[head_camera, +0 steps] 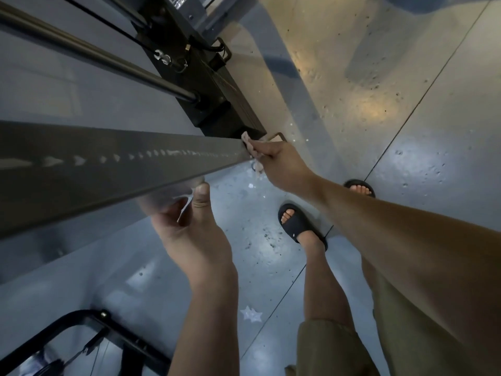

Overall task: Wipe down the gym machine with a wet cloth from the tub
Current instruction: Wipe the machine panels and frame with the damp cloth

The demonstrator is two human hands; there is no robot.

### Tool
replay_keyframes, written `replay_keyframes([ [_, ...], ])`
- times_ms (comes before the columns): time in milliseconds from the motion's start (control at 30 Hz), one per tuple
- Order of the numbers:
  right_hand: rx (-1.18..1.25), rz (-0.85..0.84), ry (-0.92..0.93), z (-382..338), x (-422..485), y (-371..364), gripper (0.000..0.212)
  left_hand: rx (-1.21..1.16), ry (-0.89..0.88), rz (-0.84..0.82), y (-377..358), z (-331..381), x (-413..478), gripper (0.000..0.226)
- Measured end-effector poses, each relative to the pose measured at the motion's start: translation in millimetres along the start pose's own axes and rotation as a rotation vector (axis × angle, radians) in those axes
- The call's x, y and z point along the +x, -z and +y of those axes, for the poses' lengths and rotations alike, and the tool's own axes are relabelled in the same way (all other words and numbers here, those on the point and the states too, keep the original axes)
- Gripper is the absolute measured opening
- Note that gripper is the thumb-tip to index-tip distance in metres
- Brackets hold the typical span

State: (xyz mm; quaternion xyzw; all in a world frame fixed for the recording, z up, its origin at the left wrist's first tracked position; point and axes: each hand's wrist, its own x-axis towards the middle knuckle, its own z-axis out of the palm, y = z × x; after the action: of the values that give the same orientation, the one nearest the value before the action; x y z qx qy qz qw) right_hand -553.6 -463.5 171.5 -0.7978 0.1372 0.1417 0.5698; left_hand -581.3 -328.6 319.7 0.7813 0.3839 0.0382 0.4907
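Nearest, my left hand [189, 229] curls round what looks like the clear tub [168, 195] beside the post's [108, 164] edge; farther, my right hand [276, 164] clenches the cloth [249, 146] against the post's low end (limp, wet, light: best bunched in the fist).

Dim, glare patches on glossy floor [271, 248], wide-angle distortion

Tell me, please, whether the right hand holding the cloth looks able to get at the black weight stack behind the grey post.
Probably yes: the right hand grips the cloth at the grey post, right beside the black weight stack; nothing visible lies between them.
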Motion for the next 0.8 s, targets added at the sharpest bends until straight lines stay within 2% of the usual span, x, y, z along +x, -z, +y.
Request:
replay_keyframes([
  [67, 0.068, -0.002, 0.066, -6.0, -12.4, 1.6, 0.030, -0.004, 0.005, 0.000, -0.5, 0.7, 0.6, 0.051],
  [133, 0.224, -0.086, -0.069, -14.0, -4.7, 2.0, 0.034, -0.008, 0.012, -0.002, -1.7, 0.1, 0.6, 0.053],
  [200, 0.148, -0.137, -0.134, -12.7, 4.5, 2.3, 0.042, -0.007, 0.012, -0.003, -1.7, 0.2, 0.5, 0.053],
  [333, 0.369, -0.039, -0.185, -26.0, -6.6, -2.1, 0.033, -0.004, 0.018, -0.003, 0.3, 1.6, 1.7, 0.054],
  [500, 0.302, 0.000, -0.137, -37.1, -22.9, -1.1, 0.032, -0.009, 0.022, 0.001, -0.8, 0.6, 1.4, 0.053],
  [567, 0.216, -0.017, -0.205, -33.6, -9.8, -0.7, 0.034, -0.007, 0.018, 0.002, -0.1, -0.2, 1.9, 0.052],
  [633, 0.261, -0.009, -0.248, -35.0, -5.6, -4.3, 0.034, -0.005, 0.014, -0.003, 1.0, -0.6, 2.4, 0.053],
  [800, 0.319, 0.070, -0.102, -62.3, -48.1, 2.2, 0.034, -0.011, 0.024, -0.004, -0.3, -1.1, 0.8, 0.051],
])
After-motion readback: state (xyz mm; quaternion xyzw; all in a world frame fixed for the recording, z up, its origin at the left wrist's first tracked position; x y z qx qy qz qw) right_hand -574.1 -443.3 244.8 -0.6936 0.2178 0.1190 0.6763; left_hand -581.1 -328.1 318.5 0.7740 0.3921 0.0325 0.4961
